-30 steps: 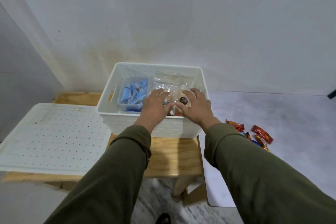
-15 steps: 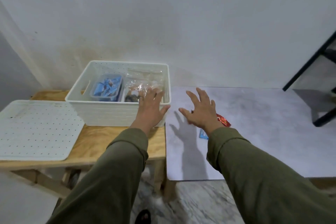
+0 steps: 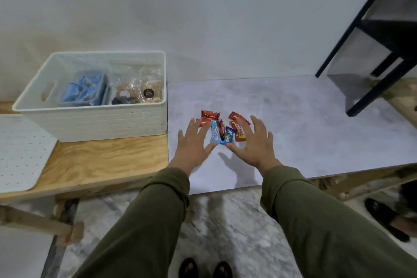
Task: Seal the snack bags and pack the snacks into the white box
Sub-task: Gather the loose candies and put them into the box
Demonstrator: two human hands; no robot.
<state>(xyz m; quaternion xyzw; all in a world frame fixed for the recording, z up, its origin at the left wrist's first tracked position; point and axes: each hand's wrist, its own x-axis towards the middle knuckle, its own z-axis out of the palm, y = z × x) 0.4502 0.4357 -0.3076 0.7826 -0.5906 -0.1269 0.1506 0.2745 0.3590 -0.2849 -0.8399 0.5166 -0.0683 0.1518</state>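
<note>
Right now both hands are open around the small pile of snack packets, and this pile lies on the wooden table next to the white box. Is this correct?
Not quite. In the head view the left hand and right hand do flank the snack packets, open, but the pile lies on the grey tabletop, right of the white box.

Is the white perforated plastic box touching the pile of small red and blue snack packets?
Apart. Head view shows bare grey tabletop between box and packets.
</note>
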